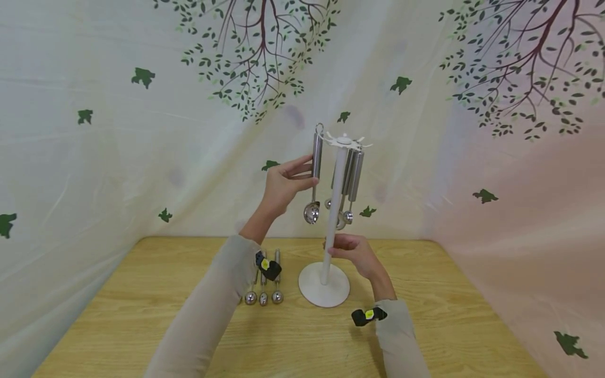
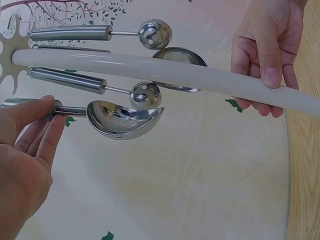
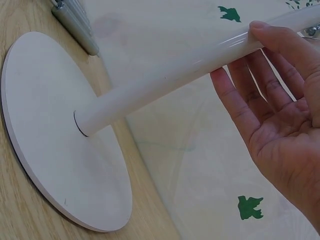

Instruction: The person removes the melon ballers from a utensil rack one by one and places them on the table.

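A white stand (image 1: pixel 333 210) rests on a wooden counter (image 1: pixel 435 315). Left of the stand's hooked top, a person's left hand (image 1: pixel 282 188) pinches a metal scoop (image 1: pixel 317 160) by its handle, bowl downward. The right hand (image 1: pixel 357 256) holds the stand's pole lower down. Hanging utensils (image 1: pixel 357 176) crowd the stand's right; loose utensils (image 1: pixel 278 297) lie left of its base.

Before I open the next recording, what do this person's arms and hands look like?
Long, plain, pale beige-grey left sleeve and right sleeve; a small black device with a yellow mark at each cuff. The left hand and right hand are ungloved.
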A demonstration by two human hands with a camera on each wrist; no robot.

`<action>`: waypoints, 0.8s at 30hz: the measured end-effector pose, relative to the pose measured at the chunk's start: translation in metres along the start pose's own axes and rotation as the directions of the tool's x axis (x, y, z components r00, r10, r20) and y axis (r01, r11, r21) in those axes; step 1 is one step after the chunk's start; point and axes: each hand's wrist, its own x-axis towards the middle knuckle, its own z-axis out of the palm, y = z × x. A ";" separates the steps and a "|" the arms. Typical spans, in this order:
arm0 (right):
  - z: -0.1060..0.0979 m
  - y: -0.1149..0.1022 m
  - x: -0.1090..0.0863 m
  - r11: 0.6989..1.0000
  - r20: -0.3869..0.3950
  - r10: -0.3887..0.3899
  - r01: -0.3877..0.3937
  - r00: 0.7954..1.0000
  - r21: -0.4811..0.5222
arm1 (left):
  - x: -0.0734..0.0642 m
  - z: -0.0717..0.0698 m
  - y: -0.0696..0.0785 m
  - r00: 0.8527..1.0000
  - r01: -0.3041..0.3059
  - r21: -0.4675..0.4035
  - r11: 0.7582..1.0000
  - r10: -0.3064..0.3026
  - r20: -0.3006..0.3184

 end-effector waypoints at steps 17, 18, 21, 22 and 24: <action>0.002 0.001 0.003 0.999 -0.009 -0.029 0.029 1.000 0.024 | -0.022 -0.051 -0.022 0.990 0.140 0.035 0.990 -0.141 0.022; 0.002 0.001 0.003 0.999 -0.012 -0.029 0.029 1.000 0.026 | -0.024 -0.056 -0.023 0.989 0.146 0.045 0.988 -0.148 0.023; 0.002 0.001 0.004 0.999 -0.010 -0.029 0.030 1.000 0.022 | -0.033 -0.071 -0.028 0.984 0.173 0.069 0.982 -0.175 0.020; 0.002 0.001 0.004 0.999 -0.010 -0.027 0.027 1.000 0.020 | -0.036 -0.076 -0.030 0.982 0.187 0.076 0.979 -0.189 0.018; 0.003 0.001 0.004 1.000 -0.008 -0.022 0.022 1.000 0.017 | -0.044 -0.087 -0.034 0.977 0.213 0.094 0.973 -0.215 0.013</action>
